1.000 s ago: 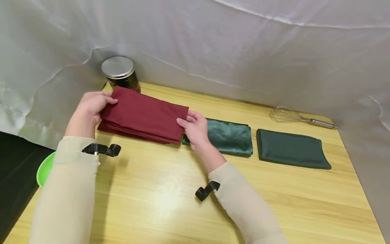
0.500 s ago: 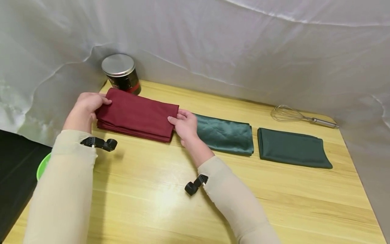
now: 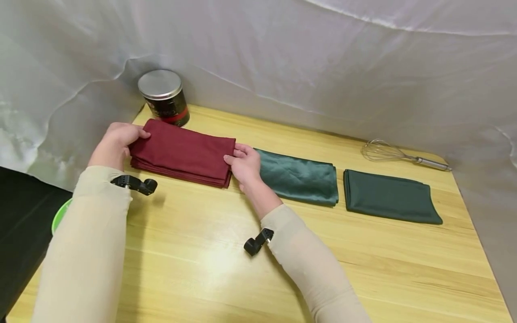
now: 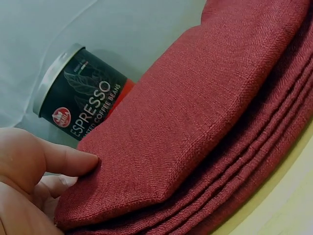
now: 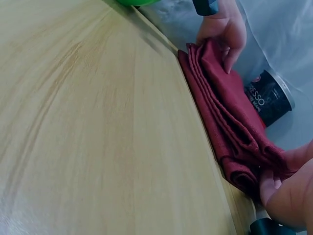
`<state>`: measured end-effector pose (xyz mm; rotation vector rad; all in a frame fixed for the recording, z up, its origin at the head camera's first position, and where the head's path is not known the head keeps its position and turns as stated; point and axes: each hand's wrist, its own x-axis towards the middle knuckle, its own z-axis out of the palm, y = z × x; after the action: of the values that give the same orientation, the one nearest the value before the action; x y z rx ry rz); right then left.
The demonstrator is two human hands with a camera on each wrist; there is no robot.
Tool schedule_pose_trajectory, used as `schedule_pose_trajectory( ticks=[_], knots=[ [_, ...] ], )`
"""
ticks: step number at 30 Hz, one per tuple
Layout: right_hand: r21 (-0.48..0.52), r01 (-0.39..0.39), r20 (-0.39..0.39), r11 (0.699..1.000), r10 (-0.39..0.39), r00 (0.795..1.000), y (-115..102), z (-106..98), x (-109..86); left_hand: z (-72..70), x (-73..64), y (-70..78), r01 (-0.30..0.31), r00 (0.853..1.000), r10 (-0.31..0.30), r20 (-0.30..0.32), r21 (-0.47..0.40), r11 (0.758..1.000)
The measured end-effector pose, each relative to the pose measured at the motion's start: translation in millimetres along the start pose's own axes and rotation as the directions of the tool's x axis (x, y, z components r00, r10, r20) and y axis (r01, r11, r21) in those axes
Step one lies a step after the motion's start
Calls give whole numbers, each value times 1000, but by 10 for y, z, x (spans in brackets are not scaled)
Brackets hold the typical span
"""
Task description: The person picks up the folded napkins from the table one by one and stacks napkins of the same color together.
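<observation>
Sheet: hangs grey and creased behind the far edge, probably to screen off what lies beyond.
Table: pale wood, with the cloths set out in a row across its far half.
Red cloth: folded in several layers, far left on the table, top face smooth. Its lower layers lie close to the wood; I cannot tell whether its full weight rests there.
Dark green cloth: folded flat at the right of the row.
Shiny green cloth: folded in the middle, its left end behind the right hand.
Whisk: lies far right, against the sheet, seemingly out of the way.
Tin: an espresso tin, upright, just beyond the red cloth.
Left hand: pinches the left end, thumb on top, fingers tucked underneath.
Right hand: pinches the right end likewise. Gripping both ends presumably keeps the layers together and level.
Green rim: shows at the left, mostly hidden by a sleeve.
</observation>
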<state>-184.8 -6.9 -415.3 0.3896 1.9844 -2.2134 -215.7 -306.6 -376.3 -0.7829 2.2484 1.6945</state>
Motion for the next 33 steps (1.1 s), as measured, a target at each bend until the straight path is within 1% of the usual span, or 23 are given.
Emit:
schedule_pose_trajectory(
  ticks=[6, 10, 16, 23, 28, 30, 33],
  knots=[
    [-30, 12, 1, 999, -12, 1000, 7, 9, -3, 27, 33, -37, -5, 1000, 6, -22, 41, 999],
    [-59, 24, 8, 998, -24, 1000, 4, 12, -8, 46, 39, -54, 4, 998, 0, -61, 61, 998],
    [-99, 24, 30, 995, -21, 999, -15, 30, -30, 74, 24, -59, 39, 993, -33, -115, 50, 998],
    [-103, 20, 49, 995, -15, 999, -4, 59, -34, 73, 13, -58, 60, 987, -52, -151, 53, 997],
    [-111, 23, 54, 994, -17, 998, 17, 71, -31, 76, -1, -72, 53, 985, -36, -166, 98, 994],
    [-133, 30, 52, 991, -23, 998, 21, 79, -43, 69, -14, -76, 49, 983, -26, -181, 125, 991],
    [-196, 47, 51, 979, -38, 998, 16, 91, -83, 61, -55, -80, 46, 977, -17, -213, 135, 990]
  ],
)
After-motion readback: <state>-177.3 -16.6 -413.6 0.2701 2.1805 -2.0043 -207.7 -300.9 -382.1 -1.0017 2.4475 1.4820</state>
